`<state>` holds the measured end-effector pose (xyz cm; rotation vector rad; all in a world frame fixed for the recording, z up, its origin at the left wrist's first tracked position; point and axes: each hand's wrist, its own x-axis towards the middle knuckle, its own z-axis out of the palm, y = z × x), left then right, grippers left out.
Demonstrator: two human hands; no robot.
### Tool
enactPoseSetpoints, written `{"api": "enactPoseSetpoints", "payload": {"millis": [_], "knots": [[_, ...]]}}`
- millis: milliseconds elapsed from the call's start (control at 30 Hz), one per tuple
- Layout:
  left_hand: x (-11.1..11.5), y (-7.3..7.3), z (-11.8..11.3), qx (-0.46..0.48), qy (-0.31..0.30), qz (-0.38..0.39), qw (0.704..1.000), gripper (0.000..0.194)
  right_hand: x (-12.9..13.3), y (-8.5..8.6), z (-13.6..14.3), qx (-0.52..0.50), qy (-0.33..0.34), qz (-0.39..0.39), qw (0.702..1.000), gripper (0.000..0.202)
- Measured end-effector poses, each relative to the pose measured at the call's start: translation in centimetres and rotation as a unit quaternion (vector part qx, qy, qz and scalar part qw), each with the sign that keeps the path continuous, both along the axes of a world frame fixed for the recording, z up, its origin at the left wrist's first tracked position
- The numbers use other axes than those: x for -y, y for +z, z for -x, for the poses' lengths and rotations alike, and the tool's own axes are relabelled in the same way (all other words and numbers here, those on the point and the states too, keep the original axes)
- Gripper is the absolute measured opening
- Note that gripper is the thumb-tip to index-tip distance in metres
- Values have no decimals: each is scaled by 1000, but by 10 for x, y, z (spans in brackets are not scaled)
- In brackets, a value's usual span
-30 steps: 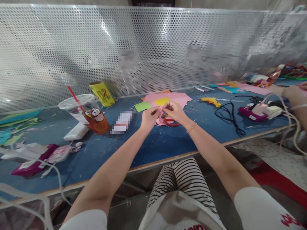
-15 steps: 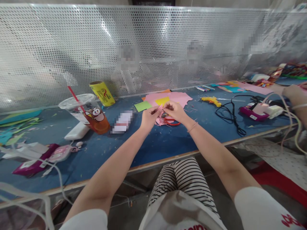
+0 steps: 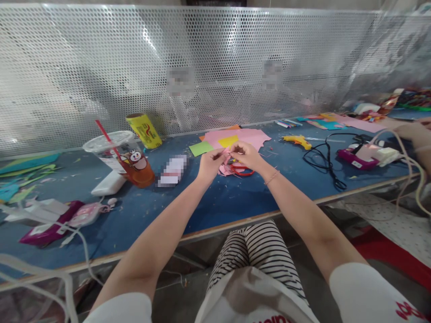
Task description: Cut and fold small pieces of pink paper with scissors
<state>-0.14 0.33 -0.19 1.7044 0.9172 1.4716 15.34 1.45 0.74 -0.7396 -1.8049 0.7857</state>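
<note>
Between my two hands is a small piece of pink paper (image 3: 227, 155), pinched from both sides above the blue table. My left hand (image 3: 211, 164) closes thumb and fingers on its left side. From the right, my right hand (image 3: 247, 155) grips it with bent fingertips that hide part of it. Just under the hands lie red-handled scissors (image 3: 243, 171), their blades mostly covered, among pink scraps (image 3: 225, 170). Behind the hands are pink sheets (image 3: 254, 137), with a yellow paper piece (image 3: 228, 141) and a green paper piece (image 3: 201, 148) close by.
On the left stand a lidded drink cup (image 3: 134, 166) with a red straw and a yellow tube (image 3: 144, 130). A purple power strip (image 3: 50, 229) lies nearer. To the right are a yellow glue gun (image 3: 296, 141), black cable (image 3: 332, 168) and another person's arm (image 3: 415, 137). A perforated metal screen (image 3: 215, 67) closes the back.
My hands stay almost in place, still pinching the pink paper, with slight finger movement. The other person's arm at the right edge has shifted. The view has moved very slightly.
</note>
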Motion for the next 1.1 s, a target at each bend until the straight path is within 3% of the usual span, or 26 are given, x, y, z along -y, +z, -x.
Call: {"api": "enactPoseSetpoints", "payload": {"millis": [567,833,1100], "knots": [[2,3,-1,30,-11,10,999,24,8,3,3,-49,-5,13,999,11],[1,5,2,44,-55,-1,998,24,11,6,1,-47,11,-3,999,11],[3,7,2,45,-46,21,998,26,10,6,-1,-17,5,-28,999,11]]}}
